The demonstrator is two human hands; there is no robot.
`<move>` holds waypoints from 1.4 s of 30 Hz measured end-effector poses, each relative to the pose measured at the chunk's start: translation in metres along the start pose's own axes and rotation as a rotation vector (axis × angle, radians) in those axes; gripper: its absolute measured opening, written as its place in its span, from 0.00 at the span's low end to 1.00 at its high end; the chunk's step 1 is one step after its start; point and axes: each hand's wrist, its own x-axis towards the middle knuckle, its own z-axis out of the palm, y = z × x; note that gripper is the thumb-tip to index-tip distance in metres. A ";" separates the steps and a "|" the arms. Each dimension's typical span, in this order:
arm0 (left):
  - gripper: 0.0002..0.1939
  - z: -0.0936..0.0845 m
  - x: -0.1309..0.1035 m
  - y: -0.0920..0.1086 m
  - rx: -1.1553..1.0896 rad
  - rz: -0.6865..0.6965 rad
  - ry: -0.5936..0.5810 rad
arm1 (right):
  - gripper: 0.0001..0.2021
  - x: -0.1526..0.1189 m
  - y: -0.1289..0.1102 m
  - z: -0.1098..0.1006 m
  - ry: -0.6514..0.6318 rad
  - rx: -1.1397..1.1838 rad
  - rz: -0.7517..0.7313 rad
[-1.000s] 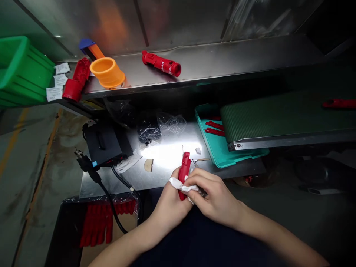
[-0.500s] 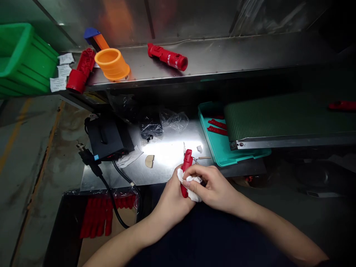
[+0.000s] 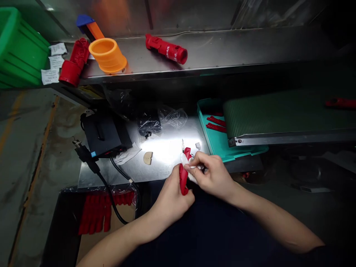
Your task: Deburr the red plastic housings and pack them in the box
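Observation:
My left hand [image 3: 174, 193] is closed around a narrow red plastic part [image 3: 183, 180], which stands tilted upward in the grip. Pinched in the fingers of my right hand [image 3: 213, 174] is a white cloth [image 3: 184, 159], pressed against the upper half of the red part. Some of the cloth is hidden behind the right fingers. Just beyond the hands, a thin pointed metal blade [image 3: 183, 144] lies on the metal table [image 3: 164, 163]. A tan rounded piece [image 3: 148, 158] and a small grey piece [image 3: 198, 146] rest there too.
A teal tray [image 3: 219, 148] with red strips sits under the end of a green conveyor belt [image 3: 278, 118]. At left are a black box [image 3: 102, 133] and a plug cable [image 3: 87, 159]. A red housing [image 3: 167, 50] and an orange cup-shaped part [image 3: 108, 55] stand on the shelf.
My right hand has moved slightly up along the red part with the white cloth, baring its lower half. My left hand still holds it. The view has shifted a little.

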 end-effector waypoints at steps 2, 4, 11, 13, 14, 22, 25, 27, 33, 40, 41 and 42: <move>0.19 0.000 0.000 -0.001 0.005 0.014 -0.014 | 0.09 -0.001 0.001 0.000 -0.063 0.027 -0.026; 0.17 0.000 -0.001 -0.002 0.014 0.039 -0.008 | 0.09 -0.001 0.001 0.000 -0.105 0.060 -0.027; 0.13 0.000 -0.001 -0.004 0.060 0.108 0.018 | 0.10 0.000 -0.001 0.003 -0.106 0.088 -0.020; 0.12 0.000 0.000 -0.002 0.067 0.108 0.036 | 0.10 -0.001 0.000 0.005 -0.050 0.087 0.009; 0.13 0.000 0.000 -0.001 0.070 0.102 0.040 | 0.10 -0.001 0.000 0.006 -0.009 0.082 0.016; 0.22 -0.005 -0.003 0.003 0.024 0.051 0.059 | 0.09 0.008 0.002 -0.021 0.307 0.578 0.220; 0.21 -0.007 -0.005 0.004 0.001 0.136 0.044 | 0.16 0.011 -0.008 -0.031 0.237 0.832 0.316; 0.22 -0.008 -0.005 0.004 -0.030 0.190 0.023 | 0.16 0.010 -0.016 -0.031 0.096 0.932 0.343; 0.29 -0.009 -0.005 -0.003 0.025 0.183 0.025 | 0.15 0.006 -0.033 -0.027 -0.003 0.665 0.152; 0.29 -0.018 -0.005 -0.021 0.272 0.438 0.060 | 0.13 0.005 -0.030 -0.025 0.066 0.151 -0.200; 0.29 -0.019 -0.005 -0.024 0.302 0.481 0.068 | 0.14 0.004 -0.029 -0.021 0.104 0.129 -0.268; 0.28 -0.020 -0.005 -0.027 0.328 0.522 0.083 | 0.13 0.001 -0.028 -0.017 0.157 0.098 -0.327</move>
